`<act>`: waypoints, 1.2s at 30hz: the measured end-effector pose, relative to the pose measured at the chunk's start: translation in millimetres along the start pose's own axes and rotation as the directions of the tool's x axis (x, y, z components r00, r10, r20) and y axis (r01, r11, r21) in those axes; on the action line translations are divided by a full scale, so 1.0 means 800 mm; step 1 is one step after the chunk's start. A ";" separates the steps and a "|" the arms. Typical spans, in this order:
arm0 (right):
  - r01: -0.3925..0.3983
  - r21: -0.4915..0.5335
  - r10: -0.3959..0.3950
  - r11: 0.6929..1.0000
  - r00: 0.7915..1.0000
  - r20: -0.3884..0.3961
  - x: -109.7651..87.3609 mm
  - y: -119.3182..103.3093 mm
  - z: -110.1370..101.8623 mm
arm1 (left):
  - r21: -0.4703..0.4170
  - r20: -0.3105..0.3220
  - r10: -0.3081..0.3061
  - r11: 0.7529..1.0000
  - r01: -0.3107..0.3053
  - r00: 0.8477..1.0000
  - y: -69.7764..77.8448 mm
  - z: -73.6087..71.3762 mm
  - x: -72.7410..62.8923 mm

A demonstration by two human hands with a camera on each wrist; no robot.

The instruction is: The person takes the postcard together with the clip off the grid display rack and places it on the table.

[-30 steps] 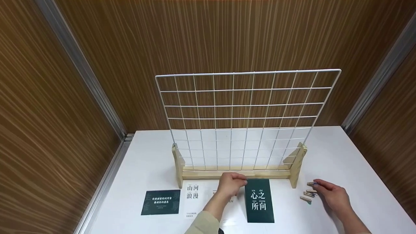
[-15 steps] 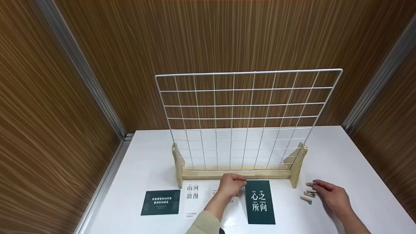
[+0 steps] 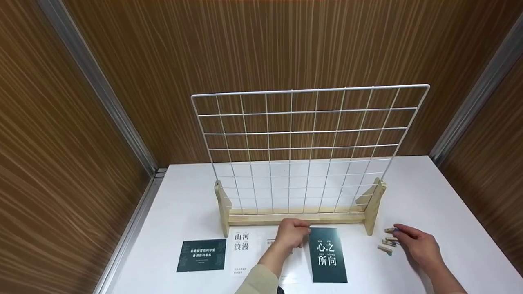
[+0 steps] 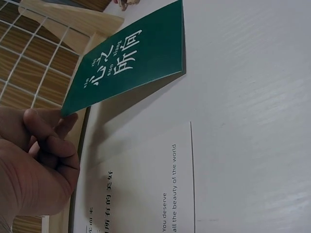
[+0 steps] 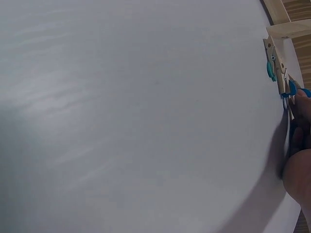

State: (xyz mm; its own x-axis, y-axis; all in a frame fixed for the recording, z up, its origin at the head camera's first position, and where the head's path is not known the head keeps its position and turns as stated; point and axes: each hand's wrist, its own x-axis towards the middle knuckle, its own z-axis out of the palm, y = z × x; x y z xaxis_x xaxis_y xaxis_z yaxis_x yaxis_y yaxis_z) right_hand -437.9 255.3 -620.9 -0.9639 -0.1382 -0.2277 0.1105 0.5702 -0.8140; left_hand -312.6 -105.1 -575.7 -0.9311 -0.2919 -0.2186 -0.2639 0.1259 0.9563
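My left hand (image 3: pixel 291 236) pinches the top left corner of a dark green card (image 3: pixel 329 261) with white Chinese characters. In the left wrist view the green card (image 4: pixel 127 58) slants, its pinched corner raised and a shadow under it. At the right, my right hand (image 3: pixel 421 248) pinches a small wooden clothespin (image 3: pixel 390 230) between thumb and fingertips. Several more clothespins (image 3: pixel 384 249) lie just beside those fingers. The right wrist view has my hand (image 5: pixel 299 167) at its right edge, by clothespins with blue and green decorations.
Behind the cards stands a white wire grid (image 3: pixel 291 132) in a wooden base (image 3: pixel 294 219). On the white table (image 3: pixel 184 196) lie another green card (image 3: pixel 201 255) and a white card (image 3: pixel 241 261). My left forearm partly covers one more white card (image 4: pixel 146 179).
The green card has shifted slightly toward me and to the right, with my left hand still at its corner. My right hand stays at the clothespins. The head view has tilted a little.
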 end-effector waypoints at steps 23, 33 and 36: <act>0.010 -0.004 -0.010 1.000 1.000 -0.005 0.004 -0.003 0.011 | 0.006 -0.012 0.071 0.997 -0.071 0.997 0.003 -0.061 -0.024; -0.027 0.069 0.034 0.997 0.994 -0.103 -0.008 -0.009 -0.004 | 0.197 -0.093 0.189 0.966 -0.168 0.978 0.001 -0.123 -0.046; 0.069 -0.006 -0.069 0.998 0.985 -0.157 -0.026 -0.031 -0.003 | 0.321 -0.122 0.251 0.925 -0.201 0.960 0.002 -0.138 -0.054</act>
State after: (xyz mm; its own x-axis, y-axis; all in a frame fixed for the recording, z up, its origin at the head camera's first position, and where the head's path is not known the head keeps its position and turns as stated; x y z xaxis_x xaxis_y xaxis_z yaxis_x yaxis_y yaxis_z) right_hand -421.4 246.1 -594.6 -0.9953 -0.0488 -0.0841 0.0420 0.5638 -0.8249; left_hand -245.1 -197.4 -543.0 -0.9297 -0.3643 0.0540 -0.1376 0.4795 0.8667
